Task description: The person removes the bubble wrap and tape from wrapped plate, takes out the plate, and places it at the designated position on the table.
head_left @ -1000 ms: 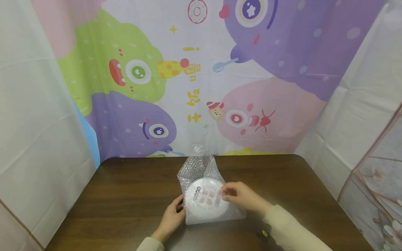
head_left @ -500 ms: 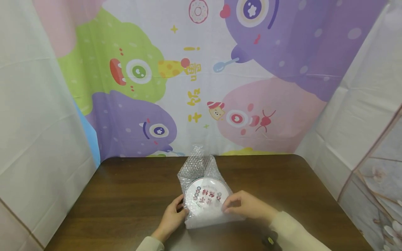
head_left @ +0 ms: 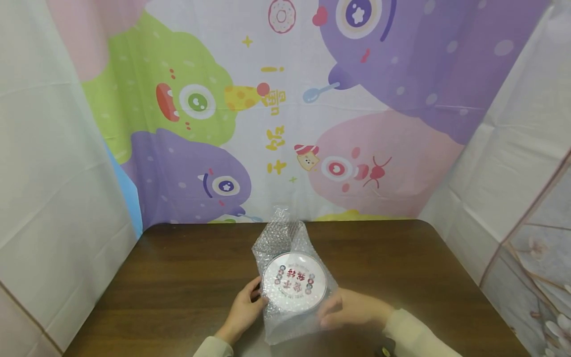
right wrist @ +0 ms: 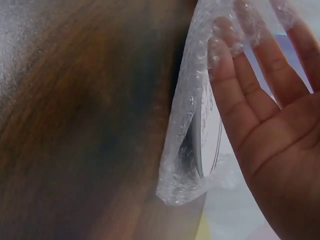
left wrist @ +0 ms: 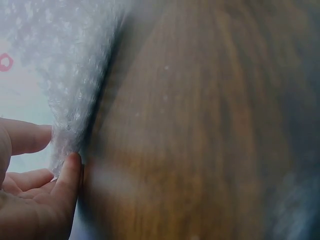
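A round white plate [head_left: 294, 282] with red characters and dark dots lies in a sheet of bubble wrap [head_left: 274, 240] on the table. My left hand [head_left: 244, 308] holds the left edge of plate and wrap, thumb on top; in the left wrist view the thumb [left wrist: 30, 137] and fingers sit either side of the wrap's edge. Near the lower right of the plate is my right hand [head_left: 352, 310], blurred in the head view. In the right wrist view the right hand [right wrist: 275, 120] has nearly straight fingers, their tips behind clear bubble wrap, beside the plate's rim [right wrist: 210, 135].
The dark brown wooden table [head_left: 187, 267] runs around the wrap. A cartoon-printed curtain [head_left: 276, 124] hangs at its back edge, and pale cloth walls [head_left: 482, 173] stand at both sides. A small dark object with a yellow-green spot [head_left: 385, 349] shows under the right sleeve.
My right hand has moved down toward me. The bubble wrap layer over the plate has come down with it, so the plate's print shows clearly. My left hand stays in place.
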The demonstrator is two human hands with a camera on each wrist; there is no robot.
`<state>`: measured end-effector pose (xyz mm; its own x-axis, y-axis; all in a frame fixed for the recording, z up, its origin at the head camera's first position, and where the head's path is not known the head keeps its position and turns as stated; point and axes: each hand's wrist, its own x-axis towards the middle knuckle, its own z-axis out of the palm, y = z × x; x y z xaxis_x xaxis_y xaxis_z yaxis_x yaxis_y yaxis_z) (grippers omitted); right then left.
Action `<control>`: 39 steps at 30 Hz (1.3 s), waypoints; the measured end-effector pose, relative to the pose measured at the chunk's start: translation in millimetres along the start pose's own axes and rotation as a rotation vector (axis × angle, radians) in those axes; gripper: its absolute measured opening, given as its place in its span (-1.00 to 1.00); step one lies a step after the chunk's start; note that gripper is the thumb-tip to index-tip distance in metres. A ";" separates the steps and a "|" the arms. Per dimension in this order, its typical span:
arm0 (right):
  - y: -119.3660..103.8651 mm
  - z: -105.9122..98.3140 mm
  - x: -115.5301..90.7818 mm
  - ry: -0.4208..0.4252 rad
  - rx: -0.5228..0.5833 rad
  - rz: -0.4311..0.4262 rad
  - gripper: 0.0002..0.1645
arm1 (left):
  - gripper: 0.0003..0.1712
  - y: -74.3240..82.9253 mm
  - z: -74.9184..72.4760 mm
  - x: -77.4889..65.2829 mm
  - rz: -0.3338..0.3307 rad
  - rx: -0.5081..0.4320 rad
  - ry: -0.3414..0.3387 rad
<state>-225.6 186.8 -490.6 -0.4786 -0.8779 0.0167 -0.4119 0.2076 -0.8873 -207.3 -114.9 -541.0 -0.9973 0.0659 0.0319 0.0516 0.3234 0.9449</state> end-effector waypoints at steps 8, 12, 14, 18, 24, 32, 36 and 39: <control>-1.0 5.9 1.2 -0.020 -0.066 -0.020 -0.74 | -0.29 0.9 -0.3 0.0 -0.010 0.008 -0.006; 0.6 9.1 2.0 -0.074 -0.133 -0.060 -0.73 | -0.29 0.9 -0.2 -0.2 -0.008 0.007 -0.007; 0.9 10.7 2.6 -0.103 -0.162 -0.086 -0.72 | -0.28 0.5 0.1 0.0 -0.005 0.004 -0.005; 0.3 13.5 3.8 -0.123 -0.221 -0.117 -0.71 | -0.26 -0.4 0.6 0.3 0.000 -0.015 0.000; 0.9 17.0 4.6 -0.125 -0.255 -0.061 -0.68 | -0.25 -0.4 0.5 0.6 0.003 -0.041 -0.003; -1.7 11.2 7.5 -0.074 -0.239 0.006 -0.69 | -0.25 1.9 1.2 0.2 0.001 -0.037 0.001; -7.6 4.9 9.9 0.061 -0.275 0.020 -0.73 | -0.24 2.1 0.9 0.2 0.002 -0.035 -0.001; -12.3 -0.3 12.6 0.185 -0.315 0.018 -0.74 | -0.23 2.1 0.6 -0.2 -0.001 -0.039 -0.004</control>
<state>-226.8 173.3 -479.3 -0.6082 -0.7860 0.1109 -0.6070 0.3705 -0.7030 -207.0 -113.6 -539.3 -0.9971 0.0692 0.0302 0.0488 0.2867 0.9568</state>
